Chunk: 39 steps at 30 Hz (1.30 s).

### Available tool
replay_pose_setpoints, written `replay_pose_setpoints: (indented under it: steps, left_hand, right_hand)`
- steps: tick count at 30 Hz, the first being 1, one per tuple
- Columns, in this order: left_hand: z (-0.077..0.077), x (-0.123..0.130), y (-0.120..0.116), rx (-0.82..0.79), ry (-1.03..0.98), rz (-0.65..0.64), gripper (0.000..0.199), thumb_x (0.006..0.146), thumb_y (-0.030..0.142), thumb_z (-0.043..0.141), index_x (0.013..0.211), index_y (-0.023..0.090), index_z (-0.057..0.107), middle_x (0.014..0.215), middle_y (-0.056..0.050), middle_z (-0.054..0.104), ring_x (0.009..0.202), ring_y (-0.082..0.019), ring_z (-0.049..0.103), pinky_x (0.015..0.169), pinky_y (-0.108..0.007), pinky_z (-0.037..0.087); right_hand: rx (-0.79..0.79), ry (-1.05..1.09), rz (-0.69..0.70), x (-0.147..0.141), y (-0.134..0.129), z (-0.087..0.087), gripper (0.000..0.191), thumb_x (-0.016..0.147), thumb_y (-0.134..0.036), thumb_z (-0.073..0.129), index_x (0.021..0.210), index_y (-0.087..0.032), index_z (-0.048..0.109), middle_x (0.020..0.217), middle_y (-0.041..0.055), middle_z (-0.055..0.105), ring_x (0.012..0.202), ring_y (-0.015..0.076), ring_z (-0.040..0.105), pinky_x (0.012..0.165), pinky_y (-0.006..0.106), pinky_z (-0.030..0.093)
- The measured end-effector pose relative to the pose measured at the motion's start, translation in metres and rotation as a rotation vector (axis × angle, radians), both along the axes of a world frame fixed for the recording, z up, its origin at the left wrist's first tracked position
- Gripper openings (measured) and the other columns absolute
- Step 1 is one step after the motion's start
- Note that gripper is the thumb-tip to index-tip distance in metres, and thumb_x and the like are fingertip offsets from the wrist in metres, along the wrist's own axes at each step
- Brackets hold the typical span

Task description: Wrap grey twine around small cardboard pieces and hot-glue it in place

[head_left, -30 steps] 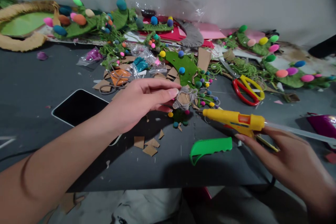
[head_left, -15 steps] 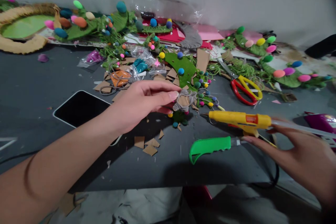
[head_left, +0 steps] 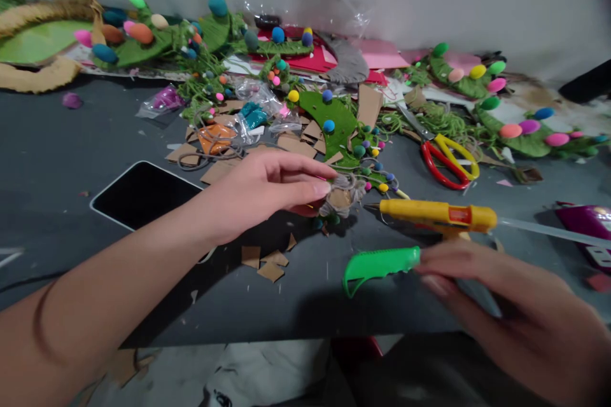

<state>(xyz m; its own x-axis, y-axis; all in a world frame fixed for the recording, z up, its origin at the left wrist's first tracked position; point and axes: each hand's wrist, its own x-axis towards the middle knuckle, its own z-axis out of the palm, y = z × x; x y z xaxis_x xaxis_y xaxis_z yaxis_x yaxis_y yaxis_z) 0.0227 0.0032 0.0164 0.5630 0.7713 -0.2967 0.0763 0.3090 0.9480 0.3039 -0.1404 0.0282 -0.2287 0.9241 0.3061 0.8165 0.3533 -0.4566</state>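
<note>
My left hand [head_left: 272, 194] pinches the left edge of a small cardboard piece [head_left: 340, 198] wound with grey yarn. Small coloured balls and green felt lie behind and beneath it. A yellow glue gun [head_left: 429, 213] rests on the table just right of this piece, its tip pointing at it. Below the gun lies a tool with a green handle [head_left: 382, 265]. My right hand [head_left: 506, 305], somewhat blurred, is at the right end of the green handle, thumb and fingers closed around that end.
A black phone [head_left: 146, 196] lies left under my forearm. Red and yellow scissors [head_left: 449, 162] lie behind the gun. Cardboard scraps [head_left: 270, 261] are scattered in front. Green felt leaves with balls [head_left: 518, 130], plastic bags [head_left: 162, 102] and a tan ring [head_left: 41, 79] line the back.
My right hand has left the glue gun's rear and come down and left to the green handle. My left hand has shifted slightly down and right with the yarn-wound piece.
</note>
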Motion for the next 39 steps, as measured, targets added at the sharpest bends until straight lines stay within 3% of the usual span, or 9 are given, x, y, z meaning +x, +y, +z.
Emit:
replay_pose_setpoints:
  steps: [2, 5, 7, 10, 14, 19, 23, 29, 39]
  left_hand:
    - [0.001, 0.0, 0.0, 0.019, 0.037, -0.057, 0.018, 0.087, 0.028, 0.082, 0.105, 0.028, 0.083, 0.092, 0.001, 0.082, 0.08, -0.008, 0.073, 0.073, -0.012, 0.059]
    - [0.002, 0.001, -0.002, 0.024, 0.062, -0.108, 0.019, 0.084, 0.028, 0.083, 0.103, 0.029, 0.083, 0.094, 0.001, 0.082, 0.08, -0.009, 0.072, 0.071, -0.013, 0.058]
    - [0.003, 0.001, -0.003, 0.021, 0.054, -0.12, 0.017, 0.084, 0.027, 0.082, 0.101, 0.029, 0.084, 0.091, 0.001, 0.081, 0.078, -0.01, 0.071, 0.071, -0.015, 0.057]
    - [0.004, 0.002, -0.004, 0.035, 0.055, -0.133, 0.017, 0.083, 0.026, 0.081, 0.1, 0.03, 0.085, 0.086, 0.0, 0.08, 0.073, -0.011, 0.069, 0.068, -0.018, 0.057]
    - [0.005, -0.001, -0.004, 0.079, 0.068, -0.178, 0.019, 0.083, 0.025, 0.079, 0.1, 0.029, 0.085, 0.083, -0.001, 0.077, 0.068, -0.013, 0.067, 0.064, -0.022, 0.056]
    - [0.005, -0.003, -0.003, 0.057, 0.058, -0.163, 0.022, 0.082, 0.025, 0.079, 0.103, 0.029, 0.083, 0.087, -0.002, 0.077, 0.071, -0.013, 0.068, 0.066, -0.022, 0.058]
    - [0.005, -0.001, -0.003, 0.021, 0.048, -0.171, 0.021, 0.082, 0.022, 0.078, 0.102, 0.027, 0.083, 0.087, -0.002, 0.075, 0.071, -0.014, 0.069, 0.067, -0.024, 0.06]
    - [0.008, 0.002, -0.005, -0.068, 0.006, -0.19, 0.015, 0.084, 0.019, 0.077, 0.098, 0.023, 0.082, 0.082, 0.0, 0.067, 0.07, -0.013, 0.071, 0.067, -0.024, 0.063]
    - [0.008, 0.006, -0.009, -0.201, -0.027, -0.102, 0.017, 0.085, 0.011, 0.075, 0.1, 0.018, 0.077, 0.082, 0.001, 0.072, 0.074, -0.016, 0.078, 0.072, -0.025, 0.067]
  right_hand:
    - [-0.021, 0.024, 0.061, -0.02, 0.009, 0.002, 0.026, 0.094, -0.02, 0.065, 0.118, -0.029, 0.069, 0.115, 0.0018, 0.077, 0.103, 0.0157, 0.075, 0.091, 0.023, 0.061]
    - [0.011, 0.062, 0.032, -0.041, 0.021, 0.001, 0.038, 0.096, -0.016, 0.062, 0.133, -0.026, 0.063, 0.133, 0.0048, 0.071, 0.124, 0.0181, 0.068, 0.106, 0.028, 0.056]
    - [0.003, 0.091, 0.015, -0.049, 0.028, -0.001, 0.042, 0.097, -0.018, 0.06, 0.139, -0.026, 0.062, 0.135, 0.0063, 0.071, 0.121, 0.0204, 0.069, 0.102, 0.032, 0.059]
    - [-0.116, 0.176, -0.019, -0.055, 0.038, -0.004, 0.043, 0.1, -0.025, 0.058, 0.143, -0.03, 0.06, 0.121, 0.0052, 0.076, 0.089, 0.0171, 0.076, 0.076, 0.029, 0.064]
    - [-0.239, 0.283, 0.001, -0.057, 0.047, -0.005, 0.039, 0.101, -0.026, 0.057, 0.139, -0.033, 0.062, 0.096, -0.0011, 0.077, 0.062, 0.0097, 0.068, 0.056, 0.021, 0.057]
    - [-0.181, 0.262, -0.075, -0.058, 0.05, -0.006, 0.024, 0.097, -0.029, 0.065, 0.121, -0.03, 0.071, 0.095, -0.0019, 0.077, 0.073, 0.0124, 0.07, 0.058, 0.022, 0.055]
    - [-0.102, 0.242, -0.047, -0.06, 0.052, -0.007, 0.017, 0.094, -0.025, 0.069, 0.11, -0.03, 0.074, 0.096, -0.0023, 0.075, 0.076, 0.0119, 0.068, 0.059, 0.023, 0.052]
    - [0.005, 0.204, -0.01, -0.062, 0.052, -0.005, 0.018, 0.093, -0.018, 0.07, 0.107, -0.029, 0.074, 0.099, -0.0023, 0.075, 0.084, 0.0125, 0.069, 0.066, 0.025, 0.052]
    - [0.119, 0.054, -0.047, -0.06, 0.051, -0.008, 0.014, 0.095, -0.018, 0.068, 0.105, -0.021, 0.075, 0.098, 0.0036, 0.073, 0.086, 0.0139, 0.07, 0.077, 0.027, 0.057]
